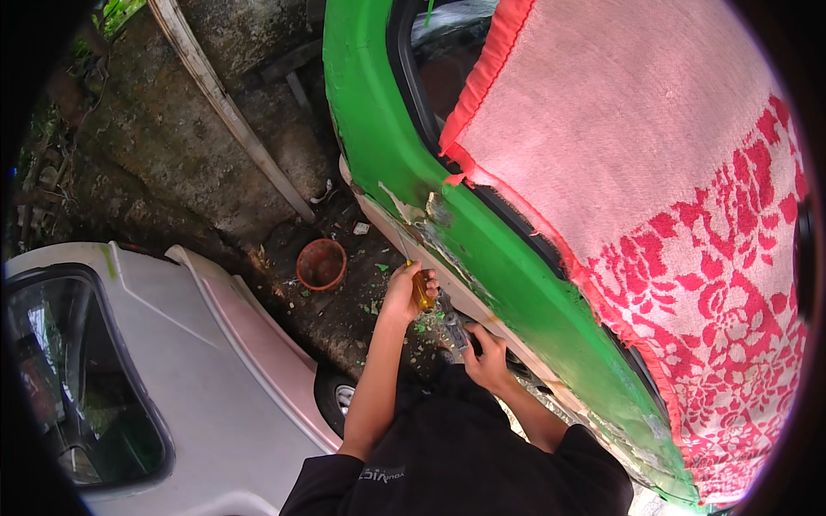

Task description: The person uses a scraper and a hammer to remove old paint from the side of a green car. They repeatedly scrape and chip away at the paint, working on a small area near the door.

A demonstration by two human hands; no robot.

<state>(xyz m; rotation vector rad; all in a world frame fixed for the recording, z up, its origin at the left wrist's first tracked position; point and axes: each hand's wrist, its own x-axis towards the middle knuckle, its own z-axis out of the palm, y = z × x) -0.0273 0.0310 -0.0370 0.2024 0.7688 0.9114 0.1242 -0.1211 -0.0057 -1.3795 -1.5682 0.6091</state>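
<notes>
My left hand (pixel 408 290) is closed around the yellow see-through handle of a screwdriver (pixel 423 293). Its thin metal shaft points away from me, close to the lower edge of the green car body (pixel 535 303). In my right hand (pixel 487 356) is a worn, dark grey object (pixel 454 326), gripped at its near end; its exact kind cannot be made out. Its far end lies just below the screwdriver's handle, and I cannot tell whether they touch. Along the green body's lower edge, cracked and peeling paint (pixel 439 213) bares a paler layer.
A pink-and-red patterned cloth (pixel 619 161) covers the green car's glass. To the left stands a white and pink car (pixel 213 322). A reddish pot (pixel 321 264) and green paint flakes (pixel 423 327) are on the dark ground. A long pale beam (pixel 226 106) slants behind.
</notes>
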